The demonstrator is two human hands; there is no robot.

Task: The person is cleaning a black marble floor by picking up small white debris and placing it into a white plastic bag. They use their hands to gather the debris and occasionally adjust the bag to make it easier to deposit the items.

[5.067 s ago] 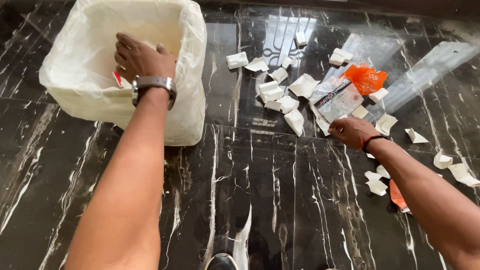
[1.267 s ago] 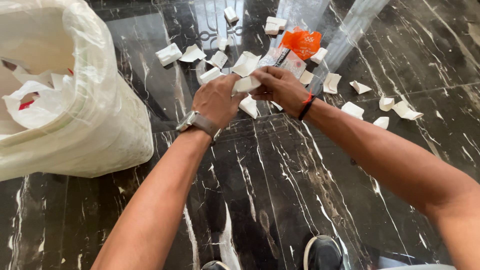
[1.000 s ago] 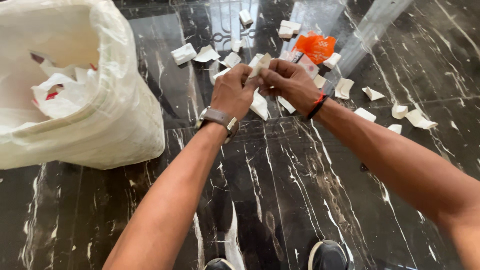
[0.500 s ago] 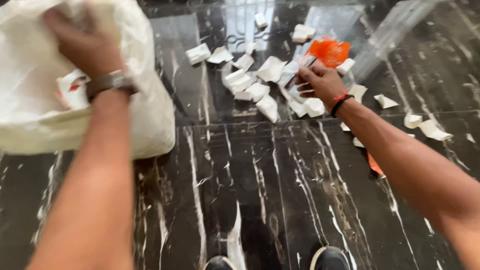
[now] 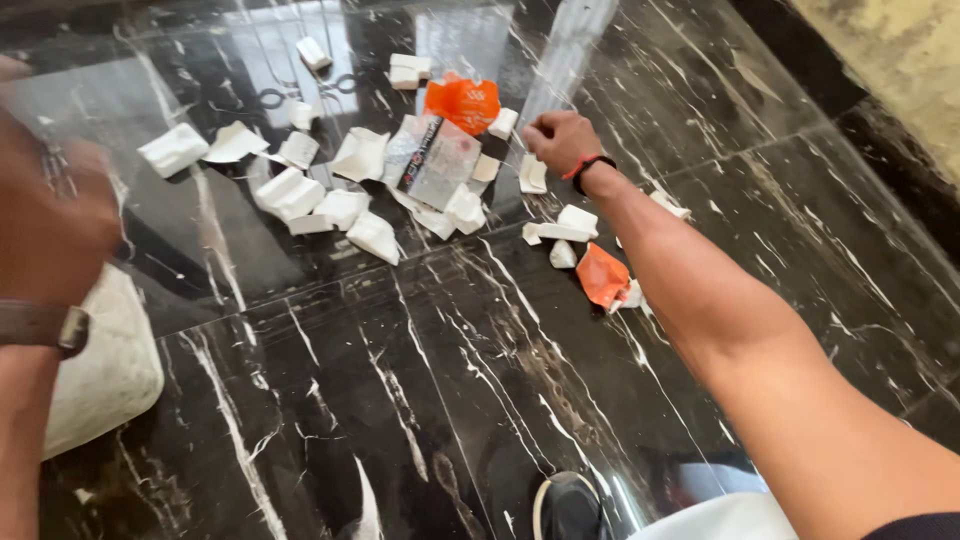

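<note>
The right hand (image 5: 562, 140) reaches out over the dark marble floor (image 5: 480, 360), fingers curled down just beside a white paper scrap (image 5: 533, 174) that lies right of the clear plastic wrapper (image 5: 432, 160). The pictures do not show whether the fingers have already closed on anything. The left hand (image 5: 45, 215) is blurred at the left edge, far left of the wrapper, above the white lined bin (image 5: 105, 365); whether it is spread or clenched cannot be told.

The step in hand looks like gathering litter: white scraps lie scattered on every side of the wrapper, an orange packet (image 5: 463, 102) touches its far end, and an orange scrap (image 5: 603, 275) lies nearer the person, right of it. The next move calls for a fingertip pinch on the thin paper, lifted clear of the slick floor without scattering its neighbours.
</note>
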